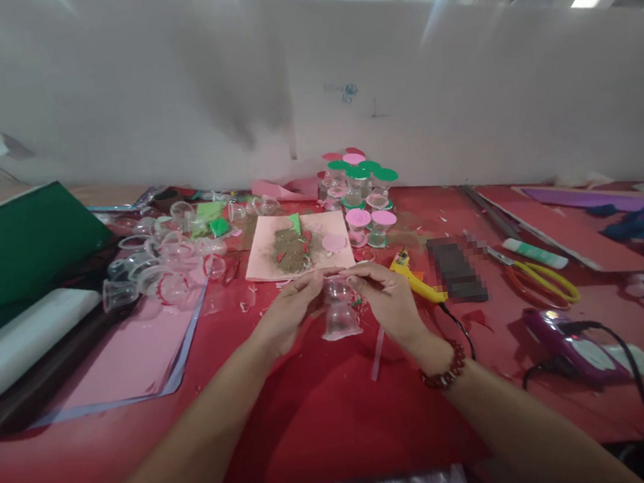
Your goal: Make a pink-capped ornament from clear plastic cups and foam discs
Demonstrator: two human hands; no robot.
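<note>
My left hand [287,314] and my right hand [386,298] meet over the red table [319,420], fingers pinched on the top of a clear hourglass-shaped piece made of two small plastic cups [339,313]. A thin clear strip [377,353] hangs down below my right hand. Just beyond lies a pink sheet [278,266] with a heap of brown powder [289,250] and small red and green bits on it.
A pile of several clear cups [155,260] lies to the left above a pink sheet [126,357]. Finished cups with pink and green lids [359,183] stand at the back. A yellow glue gun [416,277], yellow-handled scissors [541,278], a purple device [572,345] and a green board [8,246] surround them.
</note>
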